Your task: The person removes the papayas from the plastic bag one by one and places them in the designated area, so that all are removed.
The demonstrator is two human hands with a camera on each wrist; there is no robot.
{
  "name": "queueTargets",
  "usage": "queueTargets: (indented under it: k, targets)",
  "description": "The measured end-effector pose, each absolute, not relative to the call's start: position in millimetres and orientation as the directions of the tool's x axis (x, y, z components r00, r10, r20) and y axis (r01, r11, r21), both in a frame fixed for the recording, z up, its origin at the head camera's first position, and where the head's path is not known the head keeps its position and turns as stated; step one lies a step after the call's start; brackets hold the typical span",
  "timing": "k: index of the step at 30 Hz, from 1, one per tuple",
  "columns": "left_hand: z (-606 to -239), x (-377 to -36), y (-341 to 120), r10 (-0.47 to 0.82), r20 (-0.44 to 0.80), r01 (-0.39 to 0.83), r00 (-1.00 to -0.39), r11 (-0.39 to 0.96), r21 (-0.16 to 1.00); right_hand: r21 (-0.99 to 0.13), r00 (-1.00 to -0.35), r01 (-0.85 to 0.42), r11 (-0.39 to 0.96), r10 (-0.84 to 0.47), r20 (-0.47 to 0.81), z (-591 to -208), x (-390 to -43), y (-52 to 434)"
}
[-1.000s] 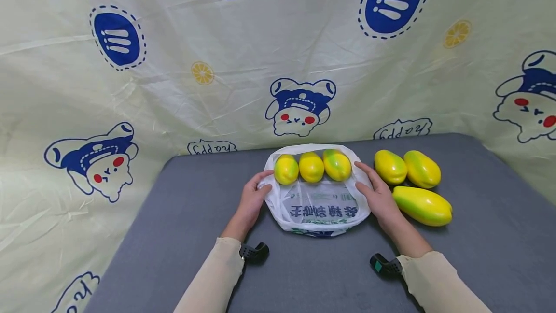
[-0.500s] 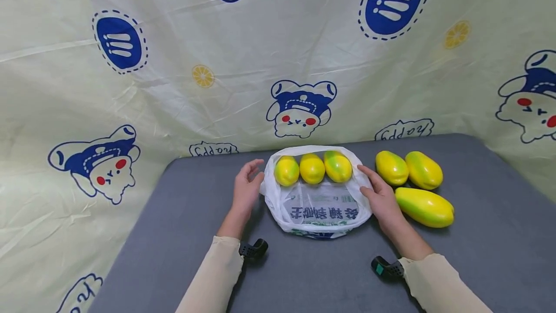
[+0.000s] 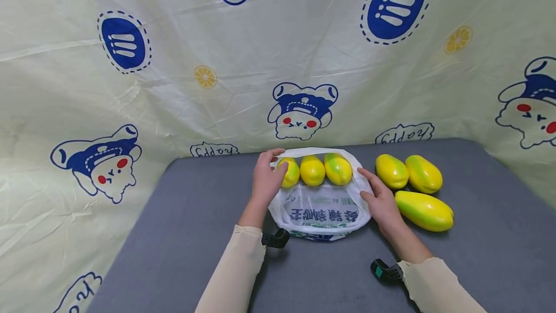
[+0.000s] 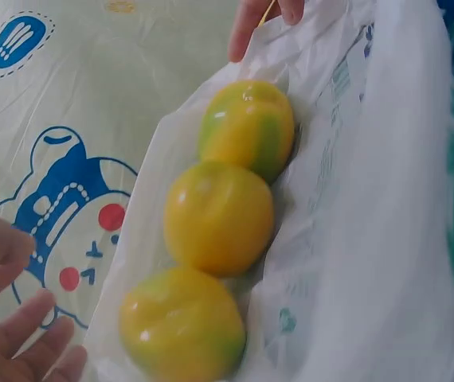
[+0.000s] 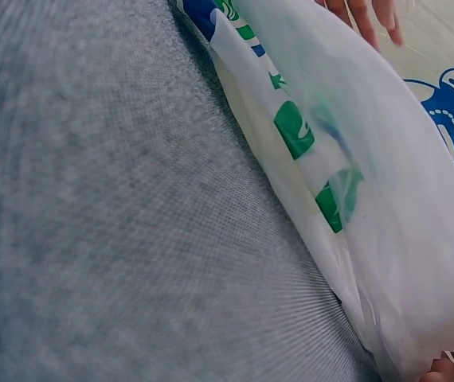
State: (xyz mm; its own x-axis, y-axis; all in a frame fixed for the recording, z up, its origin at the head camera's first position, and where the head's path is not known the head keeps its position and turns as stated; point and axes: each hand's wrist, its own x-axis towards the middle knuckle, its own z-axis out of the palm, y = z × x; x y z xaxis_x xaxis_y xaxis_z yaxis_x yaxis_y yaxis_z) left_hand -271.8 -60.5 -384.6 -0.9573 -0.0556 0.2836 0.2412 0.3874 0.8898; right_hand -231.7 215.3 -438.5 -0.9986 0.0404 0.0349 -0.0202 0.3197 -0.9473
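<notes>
A white plastic bag (image 3: 321,228) with printed lettering lies with its mouth spread on the table. Three yellow-green papayas (image 3: 312,171) sit in a row at its far side; the left wrist view shows the same papayas (image 4: 219,219) close up. My left hand (image 3: 266,177) is over the bag's left rim with fingers apart, overlapping the leftmost papaya in the head view; nothing is in its grasp. My right hand (image 3: 382,202) holds the bag's right rim between thumb and fingers. In the right wrist view, the bag's side (image 5: 370,183) hides most of that hand.
Three more papayas (image 3: 423,210) lie on the grey table (image 3: 195,206) to the right of the bag, close beside my right hand. A printed cloth (image 3: 243,115) hangs behind the table's far edge. Both wrists wear black bands (image 3: 275,239).
My left hand let go of the bag's left rim and drew away leftward, then came back over the rim by the leftmost papaya. My right hand stays at the right rim.
</notes>
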Motion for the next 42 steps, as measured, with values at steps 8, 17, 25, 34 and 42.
queueTargets:
  k: [8,17,25,34,42]
  targets:
    - [-401,-271,-54,0.015,0.257,0.226,-0.966,0.531,0.817,-0.941,-0.998,-0.040,0.335,0.035,0.055,-442,-231,216]
    - [-411,-272,-59,0.019,0.230,0.205,-0.973,0.532,0.822,-0.937,-0.999,-0.011,0.350,0.046,0.029,-440,-229,215]
    - [-415,-275,-56,0.054,0.231,0.221,-0.971,0.563,0.797,-0.933,-0.998,-0.012,0.359,0.046,0.031,-439,-230,217]
    - [-419,-277,-55,0.067,0.228,0.225,-0.971,0.577,0.785,-0.932,-0.999,-0.019,0.363,0.039,0.036,-439,-231,219]
    - [-423,-277,-52,0.025,0.208,0.183,-0.978,0.583,0.791,-0.928,-0.999,-0.015,0.371,0.035,0.031,-438,-231,217]
